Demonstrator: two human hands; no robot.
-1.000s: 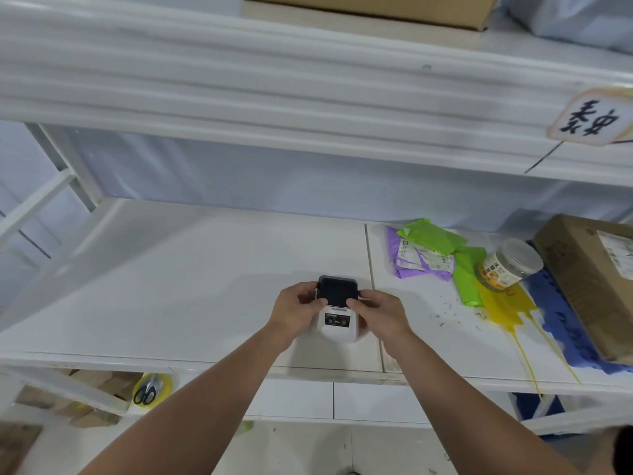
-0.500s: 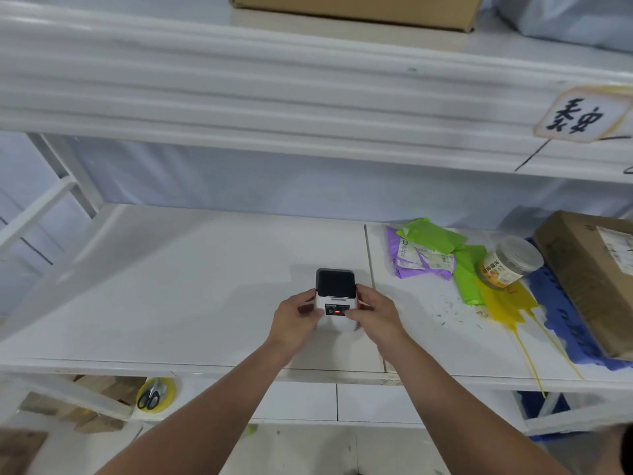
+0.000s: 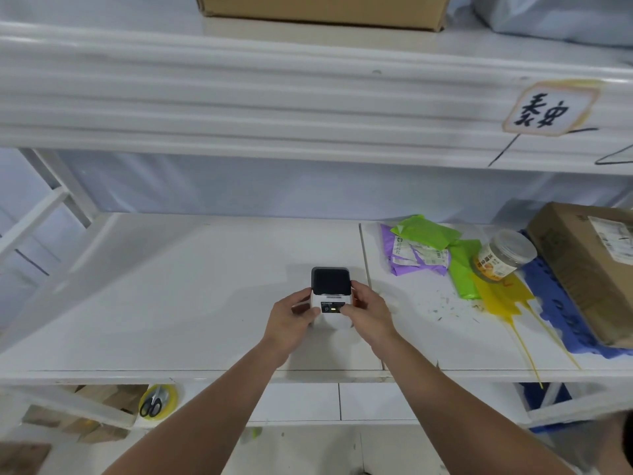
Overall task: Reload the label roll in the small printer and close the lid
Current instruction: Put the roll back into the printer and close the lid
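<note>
Printer (image 3: 330, 296) gripped by both hands, mailers (image 3: 424, 248), jar (image 3: 503, 256) right

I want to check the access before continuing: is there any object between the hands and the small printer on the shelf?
No, nothing visible is in the way. The left hand and the right hand already touch the printer on its two sides. The bags and the jar lie apart, further right on the shelf.

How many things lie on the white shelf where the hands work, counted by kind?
Label printer: 1
Plastic mailer bags (purple, green, green, yellow, blue): 5
Clear jar: 1
Cardboard box: 1
Total: 8
</note>
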